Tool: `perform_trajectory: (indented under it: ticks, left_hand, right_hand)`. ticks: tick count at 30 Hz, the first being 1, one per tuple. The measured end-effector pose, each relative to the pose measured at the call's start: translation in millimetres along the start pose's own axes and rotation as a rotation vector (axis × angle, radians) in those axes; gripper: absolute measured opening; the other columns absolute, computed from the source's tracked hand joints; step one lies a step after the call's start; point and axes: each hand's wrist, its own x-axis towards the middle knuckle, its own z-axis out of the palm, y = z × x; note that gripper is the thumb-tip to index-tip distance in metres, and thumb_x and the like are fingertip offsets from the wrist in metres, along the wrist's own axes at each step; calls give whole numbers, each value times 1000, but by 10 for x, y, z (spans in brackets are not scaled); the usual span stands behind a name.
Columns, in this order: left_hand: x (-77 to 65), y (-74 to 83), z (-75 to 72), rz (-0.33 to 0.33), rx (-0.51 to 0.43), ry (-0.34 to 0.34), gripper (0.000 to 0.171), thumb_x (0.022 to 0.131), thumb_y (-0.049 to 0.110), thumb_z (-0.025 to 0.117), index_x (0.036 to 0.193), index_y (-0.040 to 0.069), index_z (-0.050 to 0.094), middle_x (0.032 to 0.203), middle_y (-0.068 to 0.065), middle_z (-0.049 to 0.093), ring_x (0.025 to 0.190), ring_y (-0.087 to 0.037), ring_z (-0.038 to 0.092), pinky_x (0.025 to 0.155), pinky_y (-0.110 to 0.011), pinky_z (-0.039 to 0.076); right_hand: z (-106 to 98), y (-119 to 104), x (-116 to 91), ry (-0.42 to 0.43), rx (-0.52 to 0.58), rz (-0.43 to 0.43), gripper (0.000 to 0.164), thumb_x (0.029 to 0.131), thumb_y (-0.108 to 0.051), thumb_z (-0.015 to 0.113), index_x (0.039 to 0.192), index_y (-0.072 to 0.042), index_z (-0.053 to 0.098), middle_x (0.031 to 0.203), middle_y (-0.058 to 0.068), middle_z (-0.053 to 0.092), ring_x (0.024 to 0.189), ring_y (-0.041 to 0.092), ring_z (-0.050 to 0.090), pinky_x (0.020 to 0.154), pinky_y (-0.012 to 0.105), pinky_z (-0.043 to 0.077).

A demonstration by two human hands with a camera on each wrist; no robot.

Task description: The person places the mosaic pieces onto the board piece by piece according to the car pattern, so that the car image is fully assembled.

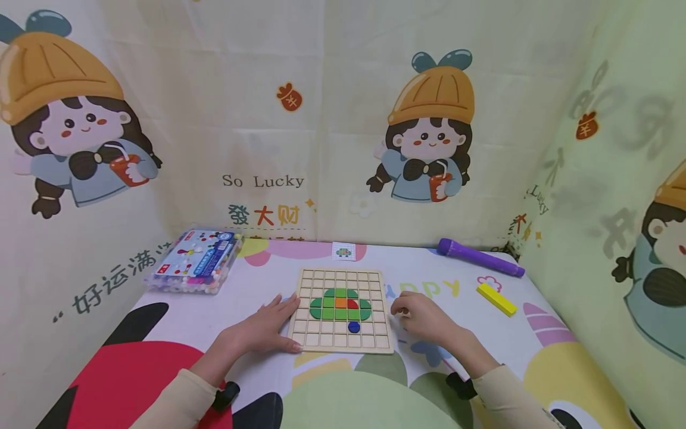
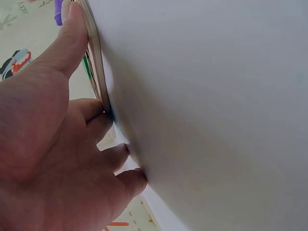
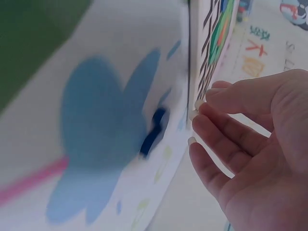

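Observation:
A square wooden grid board [image 1: 316, 341] lies on the table. Green tiles [image 1: 334, 293] make a rounded shape on it, around an orange tile [image 1: 340, 302] and a red tile [image 1: 352, 304]. Below them sits a dark blue round piece [image 1: 354, 327]. My left hand [image 1: 262, 326] rests at the board's left side, fingers along the edge and thumb near the front left corner. My right hand [image 1: 423, 316] is just beyond the right edge. Its fingers are loosely bent, thumb close to the index finger, and in the right wrist view nothing shows between them.
A small card [image 1: 343, 251] with a similar pattern lies behind the board. At the back left stands a clear plastic box [image 1: 195, 262] of small colourful pieces. A purple stick-like object [image 1: 479, 257] and a yellow bar [image 1: 496, 299] lie to the right. Printed cloth walls [image 1: 343, 149] enclose the table.

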Motion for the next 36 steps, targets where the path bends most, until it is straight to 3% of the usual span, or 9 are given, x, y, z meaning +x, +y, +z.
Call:
perform_trajectory:
  ticks: [8,13,20,31,36]
  left_hand:
    - [-6,-4,1,10,0,7,108,75,55,80,157,8,27,166,-10,23,154,-43,10,122,-64,15]
    - [0,-14,5,9,0,7,108,75,56,80,157,9,27,166,-9,23,154,-42,10,122,-63,15]
    - [-22,-9,-4,25,-5,6,108,76,55,80,157,7,27,166,-11,23,154,-44,11,121,-65,15]
    - [-3,-26,19,25,1,3,108,76,57,79,157,8,27,166,-10,23,154,-44,11,121,-65,16]
    - [9,-44,13,27,2,2,109,76,57,78,157,8,26,166,-10,22,154,-43,10,121,-65,16]
  right_hand:
    - [-49,168,-111,-29,-12,79,18,80,4,67,89,-10,74,84,-2,65,76,9,56,71,29,52]
    - [-23,201,-145,-22,-6,54,17,76,4,70,85,-10,72,78,-2,62,70,6,49,63,24,45]
    - [26,163,-140,-4,-6,21,20,75,8,68,84,-10,72,78,-2,62,69,5,48,62,22,45]
    - [39,102,-165,15,-44,136,19,75,6,69,82,-11,71,79,-3,59,73,9,51,66,26,48]
    - [34,99,-172,4,-45,118,18,75,7,68,81,-11,70,77,-2,61,71,8,48,64,24,46]
